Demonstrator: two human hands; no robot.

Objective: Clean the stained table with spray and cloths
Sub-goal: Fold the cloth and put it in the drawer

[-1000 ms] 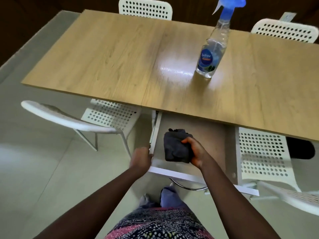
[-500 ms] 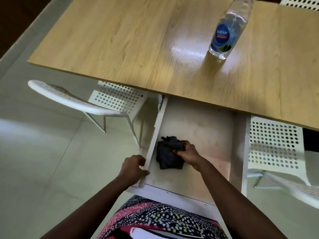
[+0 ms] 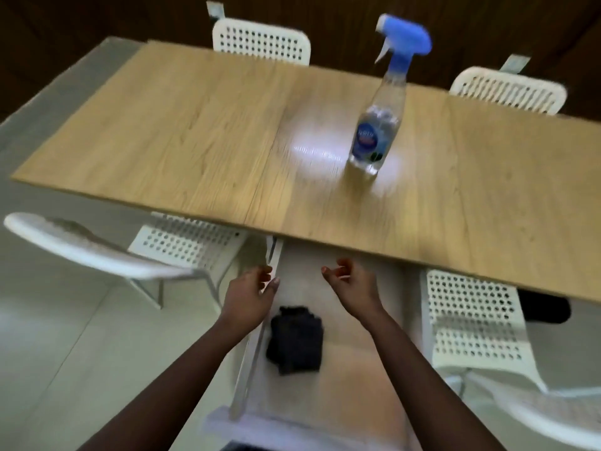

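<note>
A clear spray bottle [image 3: 379, 131] with a blue trigger head stands upright on the wooden table [image 3: 195, 131], right of centre. Below the table's near edge a white drawer [image 3: 354, 362] is pulled out. A folded dark grey cloth [image 3: 295, 340] lies in its left part, with no hand on it. My left hand [image 3: 250, 296] hovers at the drawer's left wall, fingers loosely curled and holding nothing. My right hand [image 3: 353, 283] hangs above the drawer's far part, fingers relaxed and empty. The frame is blurred by motion.
White perforated chairs stand around the table: one at the near left [image 3: 136, 252], one at the near right [image 3: 471, 323], two at the far side [image 3: 260, 40]. A dark object [image 3: 546, 310] sits under the table's right edge. Pale tiled floor lies to the left.
My right hand has let go of the dark cloth, which now lies in the drawer. Both hands have moved forward towards the table edge. My left hand has released the drawer's side.
</note>
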